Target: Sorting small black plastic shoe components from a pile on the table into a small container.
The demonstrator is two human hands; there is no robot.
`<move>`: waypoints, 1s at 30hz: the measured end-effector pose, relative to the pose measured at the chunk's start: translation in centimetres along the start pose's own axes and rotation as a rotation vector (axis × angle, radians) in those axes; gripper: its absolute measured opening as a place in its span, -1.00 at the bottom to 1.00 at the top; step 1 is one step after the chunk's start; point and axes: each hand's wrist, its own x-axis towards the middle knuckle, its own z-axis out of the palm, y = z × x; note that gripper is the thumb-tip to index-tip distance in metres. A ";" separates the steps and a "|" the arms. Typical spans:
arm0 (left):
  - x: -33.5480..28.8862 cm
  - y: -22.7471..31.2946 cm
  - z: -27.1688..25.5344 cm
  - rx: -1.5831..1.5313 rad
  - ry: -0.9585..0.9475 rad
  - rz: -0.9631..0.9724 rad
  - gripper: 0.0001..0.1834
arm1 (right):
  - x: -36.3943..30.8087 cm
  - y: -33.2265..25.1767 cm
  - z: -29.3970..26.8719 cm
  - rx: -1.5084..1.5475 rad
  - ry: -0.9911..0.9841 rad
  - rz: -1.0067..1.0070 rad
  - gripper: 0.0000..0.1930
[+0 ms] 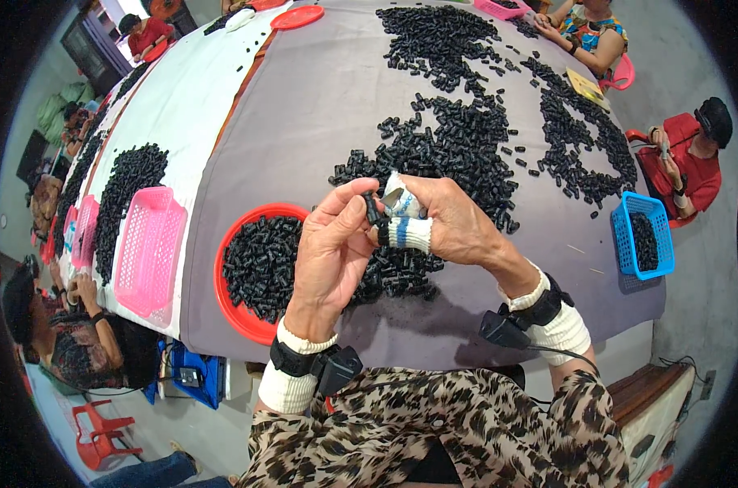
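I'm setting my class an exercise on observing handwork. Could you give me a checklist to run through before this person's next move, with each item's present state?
1. Black piece secure in the left hand: ok, pinched between thumb and fingers.
2. Right hand finger covering: ok, a white-and-blue wrap is on.
3. Gray, blade-like tip by the right fingers, firmly held: cannot tell, too small and partly hidden.
4. Red tray close by: ok, beside the left hand, holding many black pieces.
5. All pieces contained: not ok, a loose pile is spread on the gray cloth.
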 end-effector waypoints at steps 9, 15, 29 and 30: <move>-0.1 -0.1 0.3 0.036 0.002 0.005 -0.77 | 0.2 0.0 -0.5 -0.049 -0.072 -0.022 -0.68; -0.3 0.0 1.0 0.091 0.010 -0.002 -0.76 | 0.2 -0.9 -0.9 -0.073 -0.112 0.021 -0.62; -0.6 -0.3 0.5 0.131 0.081 -0.031 -0.74 | 0.5 -0.7 -1.0 -0.152 -0.120 -0.006 -0.61; -0.6 -0.3 1.0 0.130 0.098 -0.031 -0.74 | 0.5 -0.6 -1.1 -0.189 -0.119 -0.012 -0.61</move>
